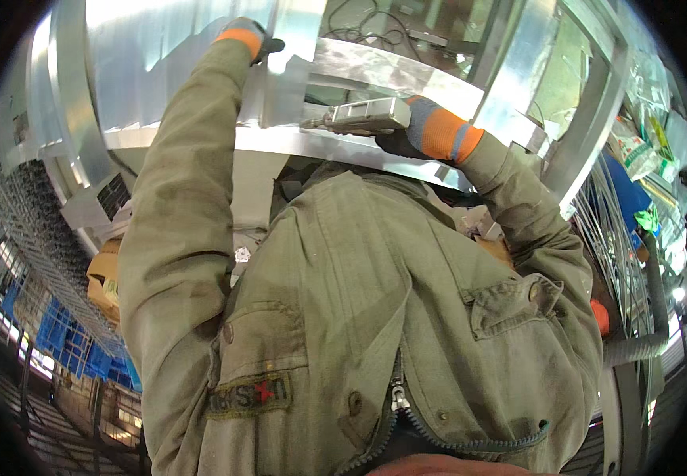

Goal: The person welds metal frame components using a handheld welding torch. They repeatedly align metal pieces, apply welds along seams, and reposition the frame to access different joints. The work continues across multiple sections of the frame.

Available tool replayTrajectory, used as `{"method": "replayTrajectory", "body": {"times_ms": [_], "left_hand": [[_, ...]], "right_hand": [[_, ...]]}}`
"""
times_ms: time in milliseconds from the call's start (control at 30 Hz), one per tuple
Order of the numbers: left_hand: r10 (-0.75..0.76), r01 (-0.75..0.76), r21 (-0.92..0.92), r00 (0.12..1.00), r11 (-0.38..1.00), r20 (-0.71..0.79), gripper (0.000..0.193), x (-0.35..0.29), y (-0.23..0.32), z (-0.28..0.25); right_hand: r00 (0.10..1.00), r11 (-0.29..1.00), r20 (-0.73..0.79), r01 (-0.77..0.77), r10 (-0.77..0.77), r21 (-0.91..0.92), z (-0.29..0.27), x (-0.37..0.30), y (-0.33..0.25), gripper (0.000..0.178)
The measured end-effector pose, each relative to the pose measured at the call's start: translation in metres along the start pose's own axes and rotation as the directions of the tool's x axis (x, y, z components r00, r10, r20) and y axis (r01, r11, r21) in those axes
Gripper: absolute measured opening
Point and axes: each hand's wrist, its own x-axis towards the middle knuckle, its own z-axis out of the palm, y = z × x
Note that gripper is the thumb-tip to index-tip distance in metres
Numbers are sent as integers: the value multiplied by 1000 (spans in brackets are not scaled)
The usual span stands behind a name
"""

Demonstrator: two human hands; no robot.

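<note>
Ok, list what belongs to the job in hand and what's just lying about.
In hand:
- tool, held in the right hand
- metal panel, by the left hand
- metal frame, near the tool's tip

Apparently just lying about:
- cable, beyond the frame
- rods, at right
- plastic bag, above the rods

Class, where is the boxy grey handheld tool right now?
In the head view, the boxy grey tool is near the upper middle, in the gloved right hand, tip pointing left toward a silver panel.

The metal sheet [141, 75] looks glossy, the jacket [343, 293] matt.
</note>
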Motion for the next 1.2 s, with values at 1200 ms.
{"method": "replayTrajectory", "body": {"times_ms": [1200], "left_hand": [[629,-282,-823,769,493,114,71,-134,273,274]], "right_hand": [[148,692,-722,209,676,691,85,-278,228,22]]}}
